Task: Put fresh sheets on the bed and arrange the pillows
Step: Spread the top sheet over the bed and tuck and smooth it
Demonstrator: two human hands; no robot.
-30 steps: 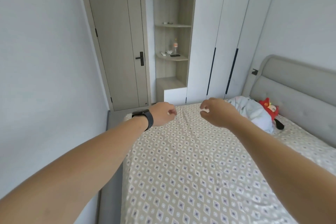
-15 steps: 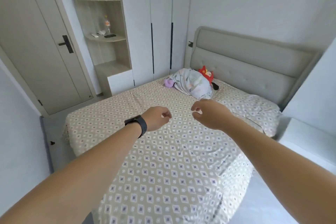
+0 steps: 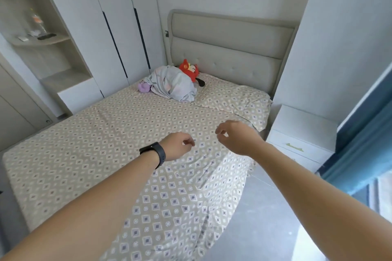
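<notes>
A beige diamond-patterned sheet (image 3: 95, 144) covers the bed, and its corner hangs loose over the right side near the foot. A pillow in the same pattern (image 3: 231, 97) lies flat at the head on the right. Beside it sits a crumpled pale bundle of fabric (image 3: 172, 83). My left hand (image 3: 177, 146), with a black watch on the wrist, hovers over the sheet with loosely curled fingers and holds nothing. My right hand (image 3: 237, 137) hovers close by in the same way, also holding nothing.
A red plush toy (image 3: 189, 69) and a purple one (image 3: 144, 87) lie by the bundle below the grey padded headboard (image 3: 229, 48). A white nightstand (image 3: 303, 133) stands right of the bed, a blue curtain (image 3: 364, 123) beyond it. Wardrobe doors (image 3: 118, 27) and open shelves (image 3: 42, 38) line the left.
My view has swung right from the door to the head of the bed and the nightstand. Both hands stay stretched out together over the sheet, holding nothing.
</notes>
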